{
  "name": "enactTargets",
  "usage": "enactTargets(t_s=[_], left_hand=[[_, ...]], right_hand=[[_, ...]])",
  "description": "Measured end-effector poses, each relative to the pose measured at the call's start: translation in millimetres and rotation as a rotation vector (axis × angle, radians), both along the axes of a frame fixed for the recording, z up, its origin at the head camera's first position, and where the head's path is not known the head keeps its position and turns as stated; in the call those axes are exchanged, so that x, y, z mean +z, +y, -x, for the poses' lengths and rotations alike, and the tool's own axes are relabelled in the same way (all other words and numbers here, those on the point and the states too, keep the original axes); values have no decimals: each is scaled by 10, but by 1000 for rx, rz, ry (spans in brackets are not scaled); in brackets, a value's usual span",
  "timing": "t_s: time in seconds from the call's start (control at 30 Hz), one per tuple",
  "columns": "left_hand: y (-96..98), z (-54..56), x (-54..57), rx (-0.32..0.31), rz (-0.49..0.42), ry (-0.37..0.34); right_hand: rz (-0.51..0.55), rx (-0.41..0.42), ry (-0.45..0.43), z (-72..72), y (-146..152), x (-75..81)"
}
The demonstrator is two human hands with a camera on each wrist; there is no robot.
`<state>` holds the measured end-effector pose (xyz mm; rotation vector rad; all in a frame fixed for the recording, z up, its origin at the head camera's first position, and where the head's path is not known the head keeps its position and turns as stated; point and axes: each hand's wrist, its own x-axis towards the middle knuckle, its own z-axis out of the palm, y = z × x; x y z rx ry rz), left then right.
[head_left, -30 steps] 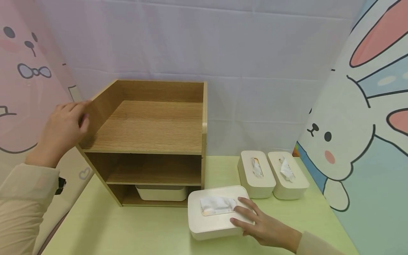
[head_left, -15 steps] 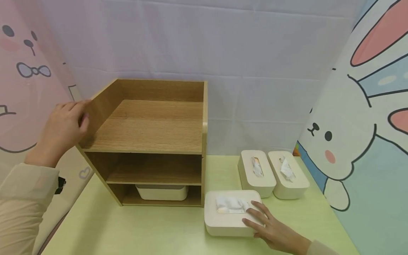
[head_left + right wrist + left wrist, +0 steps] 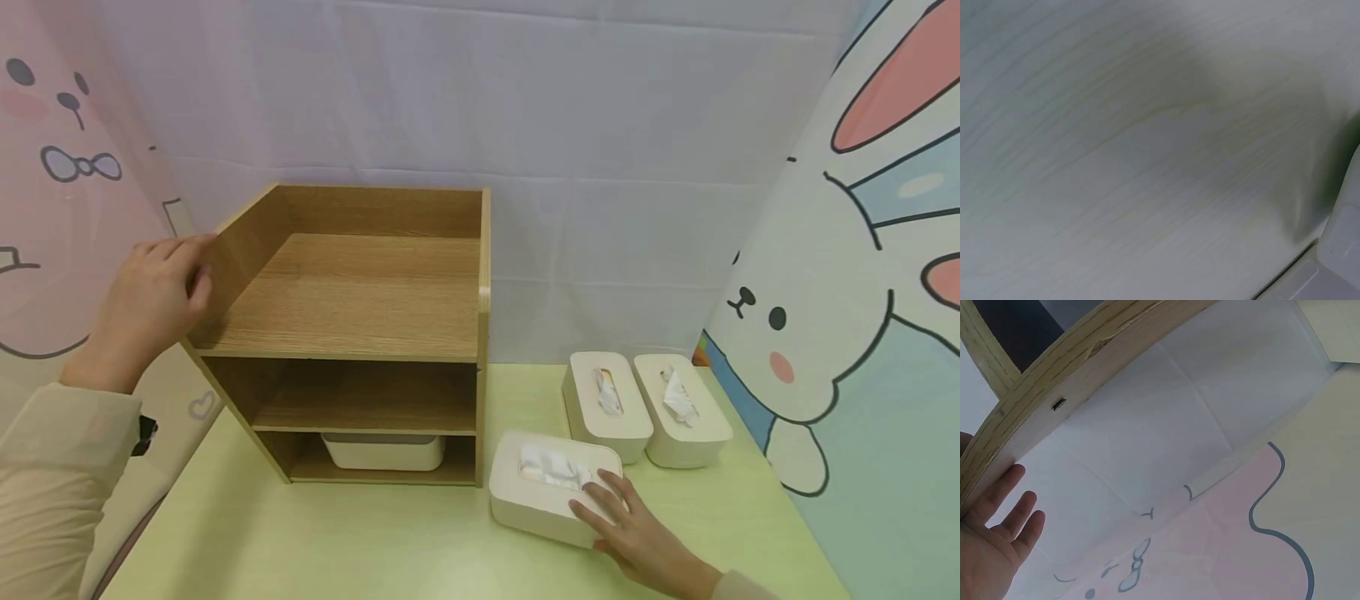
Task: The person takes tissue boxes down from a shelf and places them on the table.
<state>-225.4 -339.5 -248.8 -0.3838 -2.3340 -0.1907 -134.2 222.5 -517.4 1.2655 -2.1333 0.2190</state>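
In the head view my left hand (image 3: 153, 304) grips the left side panel of a wooden desktop shelf (image 3: 352, 296). The left wrist view shows several fingers along the panel's outer face (image 3: 1079, 394). My right hand (image 3: 637, 537) holds the right end of a white tissue box (image 3: 517, 492), fingers spread over its lid; the thumb is mostly hidden. White tissue (image 3: 553, 467) fills the slot in its top. This box sits slightly turned, right of the shelf's front corner. Behind it stand two more tissue boxes, a nearer one (image 3: 607, 417) and a farther-right one (image 3: 682, 408).
A white bin (image 3: 386, 452) with a grey top sits in the shelf's lowest compartment. The pale green table (image 3: 337, 542) reaches forward of the shelf. A pale cloth (image 3: 637, 108) hangs behind, and a rabbit-printed panel (image 3: 810, 367) borders the right side.
My right hand has moved the tissue box rightward, from before the shelf's corner toward the other two boxes, and turned it clockwise. The left hand has stayed on the shelf.
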Motion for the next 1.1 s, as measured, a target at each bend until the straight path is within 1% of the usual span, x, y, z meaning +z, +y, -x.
enactTargets(t_s=[0.07, 0.17, 0.27, 0.47, 0.63, 0.9, 1.1], left_hand=[[-1, 5, -2, 1, -1, -3], [2, 9, -1, 4, 0, -10], [5, 14, -4, 6, 1, -12], [10, 16, -4, 6, -5, -21], [-9, 3, -1, 7, -18, -44], [-13, -3, 6, 7, -9, -23], [5, -17, 6, 11, -9, -37]], right_hand=[[-7, -42, 17, 4, -37, -11], [-12, -91, 10, 13, -88, -23], [-10, -115, 9, 33, -141, -43], [-44, -151, 53, 69, -251, -90], [-71, -207, 38, 99, -313, -98], [-84, -244, 43, 129, -405, -102], [-105, -309, 53, 154, -510, -86]])
